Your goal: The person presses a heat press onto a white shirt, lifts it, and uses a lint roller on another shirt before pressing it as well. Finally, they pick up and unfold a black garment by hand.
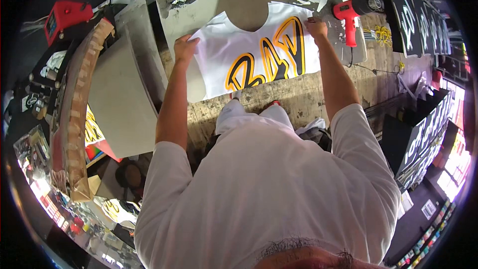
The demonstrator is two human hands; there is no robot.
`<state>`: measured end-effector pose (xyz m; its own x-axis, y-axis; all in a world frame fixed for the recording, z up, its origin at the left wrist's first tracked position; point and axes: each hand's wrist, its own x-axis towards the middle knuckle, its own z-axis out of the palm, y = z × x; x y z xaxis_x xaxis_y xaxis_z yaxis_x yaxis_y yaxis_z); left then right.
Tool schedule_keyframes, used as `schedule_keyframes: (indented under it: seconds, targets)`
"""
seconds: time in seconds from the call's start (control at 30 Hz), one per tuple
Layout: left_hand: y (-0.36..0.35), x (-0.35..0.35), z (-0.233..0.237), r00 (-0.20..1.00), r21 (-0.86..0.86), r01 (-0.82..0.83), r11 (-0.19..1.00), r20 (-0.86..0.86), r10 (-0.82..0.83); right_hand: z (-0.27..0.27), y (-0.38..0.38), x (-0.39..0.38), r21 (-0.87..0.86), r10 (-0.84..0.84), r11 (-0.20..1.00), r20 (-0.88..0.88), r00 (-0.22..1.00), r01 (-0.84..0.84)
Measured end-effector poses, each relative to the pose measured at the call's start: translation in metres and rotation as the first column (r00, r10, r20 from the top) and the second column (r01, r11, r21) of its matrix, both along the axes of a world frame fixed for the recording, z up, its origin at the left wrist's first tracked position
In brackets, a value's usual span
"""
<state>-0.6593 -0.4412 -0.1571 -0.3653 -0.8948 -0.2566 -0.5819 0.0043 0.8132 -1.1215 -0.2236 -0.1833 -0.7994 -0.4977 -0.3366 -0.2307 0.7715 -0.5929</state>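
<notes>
A white fabric shirt panel [211, 45] with a scooped neckline and large black lettering edged in orange and white is spread out before me. Its upper part lies over a grey board [174, 20], and its lower edge hangs toward me. My left hand [185, 48] is closed on the panel's left edge, near the shoulder. At the right shoulder edge, my right hand [317, 27] grips the fabric with bent fingers; the fingertips are partly hidden. Just right of that hand, a red heat gun [350, 15] with a black nozzle rests on the worn board.
To the left stand more grey boards [122, 99] and a long frame edged with brown tape [77, 114]. A red box-shaped device [64, 19] sits at upper left. Coiled yellow cord [382, 36] lies at right, near black panels with white lettering [409, 25]. The wooden floor [298, 94] is worn.
</notes>
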Motion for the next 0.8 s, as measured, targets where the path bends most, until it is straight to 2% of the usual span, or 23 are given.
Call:
schedule_keyframes:
  seconds: [0.03, 0.07, 0.13, 0.17, 0.2, 0.27, 0.3, 0.37, 0.43, 0.5, 0.53, 0.57, 0.6, 0.63, 0.7, 0.77, 0.8]
  targets:
    - [0.000, -0.007, 0.011, 1.000, -0.083, 0.014, 0.996, -0.006, -0.015, -0.006, 0.000, -0.007, -0.031, -0.009, 0.999, -0.108, 0.994, 0.006]
    - [-0.003, -0.011, 0.009, 1.000, -0.080, 0.026, 0.996, -0.010, -0.027, -0.009, -0.002, -0.020, -0.028, -0.021, 0.999, -0.111, 0.994, 0.018]
    - [-0.013, -0.009, 0.001, 0.975, -0.107, -0.071, 0.992, -0.218, 0.046, -0.015, -0.003, -0.038, -0.097, -0.170, 0.981, -0.043, 0.985, 0.165]
    - [-0.017, -0.007, -0.008, 0.984, -0.060, -0.114, 0.992, -0.146, 0.104, -0.011, 0.000, -0.035, -0.096, -0.182, 0.979, -0.042, 0.982, 0.177]
    - [-0.020, -0.004, -0.014, 0.985, -0.061, -0.099, 0.993, -0.145, 0.089, 0.000, -0.001, -0.029, -0.081, -0.159, 0.985, -0.087, 0.983, 0.152]
    - [-0.026, -0.004, -0.025, 0.994, -0.075, 0.022, 0.997, 0.112, -0.014, 0.018, -0.004, -0.021, -0.051, -0.114, 0.993, -0.180, 0.977, 0.106]
    - [-0.029, -0.008, -0.033, 0.993, -0.078, 0.035, 0.996, 0.111, -0.026, 0.018, -0.003, -0.020, -0.065, -0.112, 0.993, -0.157, 0.981, 0.103]
    - [-0.032, -0.011, -0.045, 0.997, -0.026, -0.040, 0.999, -0.066, 0.038, 0.019, -0.003, -0.014, -0.104, -0.130, 0.988, -0.177, 0.976, 0.112]
    - [-0.032, -0.029, -0.026, 0.996, -0.056, -0.042, 0.998, -0.075, 0.038, 0.017, -0.006, -0.012, -0.146, -0.141, 0.983, -0.198, 0.970, 0.113]
    - [-0.027, -0.049, -0.015, 0.995, -0.089, -0.028, 0.996, -0.098, 0.020, 0.005, -0.003, -0.019, -0.017, -0.135, 0.991, -0.240, 0.961, 0.135]
    - [-0.026, -0.059, -0.008, 0.992, -0.100, 0.088, 0.991, 0.094, -0.079, -0.001, 0.006, -0.022, 0.091, 0.081, 0.994, -0.341, 0.936, -0.053]
    - [-0.032, -0.077, 0.001, 0.948, -0.109, 0.207, 0.972, 0.270, -0.171, -0.003, 0.017, -0.012, -0.086, -0.046, 0.996, -0.347, 0.937, 0.017]
    - [-0.034, -0.090, -0.002, 0.957, -0.160, 0.227, 0.961, 0.222, -0.189, -0.007, 0.030, -0.005, -0.115, -0.031, 0.993, -0.425, 0.905, -0.020]
    - [-0.032, -0.098, -0.010, 0.960, -0.201, 0.249, 0.947, 0.179, -0.215, 0.022, 0.045, 0.020, -0.222, -0.122, 0.973, -0.266, 0.956, 0.062]
    - [-0.025, -0.117, 0.001, 0.907, -0.264, 0.372, 0.890, 0.306, -0.289, 0.016, 0.089, 0.043, -0.175, -0.136, 0.980, -0.229, 0.964, 0.097]
    - [-0.037, -0.120, -0.033, 0.878, -0.252, 0.463, 0.850, 0.263, -0.400, 0.014, 0.142, 0.079, -0.100, -0.196, 0.978, -0.133, 0.972, 0.183]
    - [-0.037, -0.122, -0.040, 0.861, -0.343, 0.493, 0.800, 0.323, -0.392, 0.013, 0.173, 0.099, -0.034, -0.255, 0.967, -0.074, 0.964, 0.253]
